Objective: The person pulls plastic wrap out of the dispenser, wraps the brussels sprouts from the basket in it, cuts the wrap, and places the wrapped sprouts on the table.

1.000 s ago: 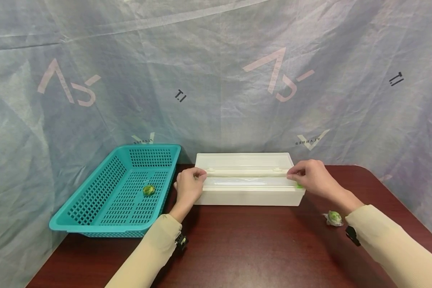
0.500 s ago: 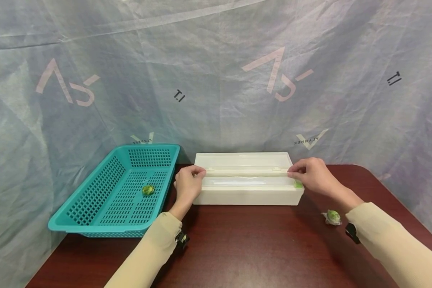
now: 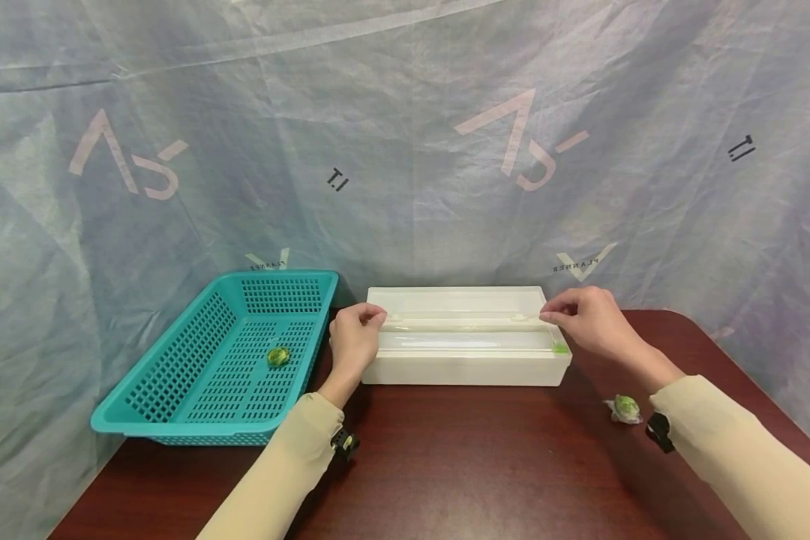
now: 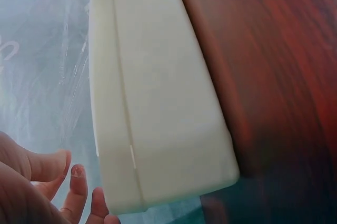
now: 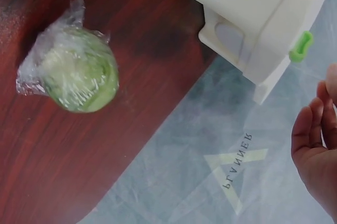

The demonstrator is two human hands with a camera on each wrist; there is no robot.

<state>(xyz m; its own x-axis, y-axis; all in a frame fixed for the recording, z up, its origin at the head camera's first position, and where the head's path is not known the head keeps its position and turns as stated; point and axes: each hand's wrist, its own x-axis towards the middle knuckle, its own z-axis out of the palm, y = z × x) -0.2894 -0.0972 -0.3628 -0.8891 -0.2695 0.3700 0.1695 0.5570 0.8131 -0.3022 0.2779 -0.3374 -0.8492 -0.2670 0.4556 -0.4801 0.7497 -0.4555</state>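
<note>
Head view: I'm seeing the left hand (image 3: 354,339) and right hand (image 3: 595,324), well apart, pinching clear plastic film (image 3: 462,330) mid-frame over the long white plastic dispenser box (image 3: 466,371). Both are sitting slightly higher than a second ago; film is apparently drawing out.

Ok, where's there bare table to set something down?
Widest: the table in front of the white box, between left sleeve and right sleeve. Smaller: beyond the right sleeve, by the table's far right corner. Crowded: between teal basket and box, at the left hand.
</note>
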